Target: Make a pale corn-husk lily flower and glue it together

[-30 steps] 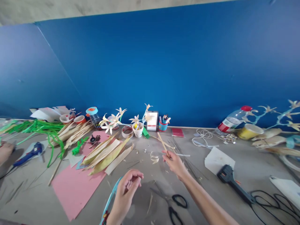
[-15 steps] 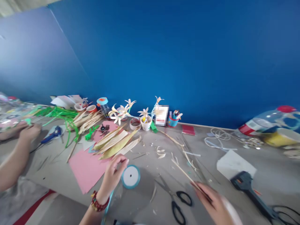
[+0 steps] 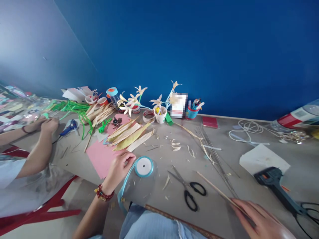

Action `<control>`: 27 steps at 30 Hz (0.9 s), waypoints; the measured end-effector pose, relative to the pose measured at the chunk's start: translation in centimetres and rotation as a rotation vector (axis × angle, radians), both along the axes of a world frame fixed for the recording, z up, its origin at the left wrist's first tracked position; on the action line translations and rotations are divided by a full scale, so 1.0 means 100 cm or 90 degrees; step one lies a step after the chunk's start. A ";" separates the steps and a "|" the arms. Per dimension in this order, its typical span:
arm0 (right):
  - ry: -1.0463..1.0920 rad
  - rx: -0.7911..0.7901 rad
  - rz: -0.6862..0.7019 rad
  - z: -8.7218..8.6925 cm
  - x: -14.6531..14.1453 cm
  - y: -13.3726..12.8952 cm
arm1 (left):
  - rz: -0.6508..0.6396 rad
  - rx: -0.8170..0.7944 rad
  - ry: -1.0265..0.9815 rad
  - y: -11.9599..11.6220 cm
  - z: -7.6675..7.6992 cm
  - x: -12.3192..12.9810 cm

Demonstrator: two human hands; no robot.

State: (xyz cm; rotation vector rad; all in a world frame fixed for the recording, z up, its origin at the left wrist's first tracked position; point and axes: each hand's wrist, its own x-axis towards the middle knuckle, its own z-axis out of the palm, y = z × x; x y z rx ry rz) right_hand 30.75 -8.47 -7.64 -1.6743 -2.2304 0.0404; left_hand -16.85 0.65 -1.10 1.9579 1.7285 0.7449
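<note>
One stick (image 3: 215, 188) held in right hand (image 3: 261, 219), end hidden; left hand (image 3: 121, 166) curled, hold unclear.

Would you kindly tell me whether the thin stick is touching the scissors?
Apart: the head view shows a strip of grey tabletop between the thin stick, held in the right hand, and the nearest black handle of the scissors.

A blue wall (image 3: 159, 46) rises before me. Along its foot, left to right, I see a blue-lidded jar (image 3: 113, 93), a pen cup (image 3: 192, 115), a flat red packet (image 3: 209, 122), loosely looped white cord (image 3: 250, 127) and a red-labelled bottle (image 3: 297, 116). At my left is another person (image 3: 40, 159).
</note>
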 end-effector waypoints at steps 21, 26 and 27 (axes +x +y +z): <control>0.149 0.000 0.137 0.036 -0.092 0.053 | -0.044 0.152 0.371 0.085 -0.017 0.031; 0.176 -0.034 0.117 0.038 -0.094 0.051 | -0.088 0.148 0.331 0.088 -0.014 0.030; 0.187 -0.047 0.116 0.040 -0.095 0.050 | -0.102 0.146 0.316 0.084 -0.009 0.029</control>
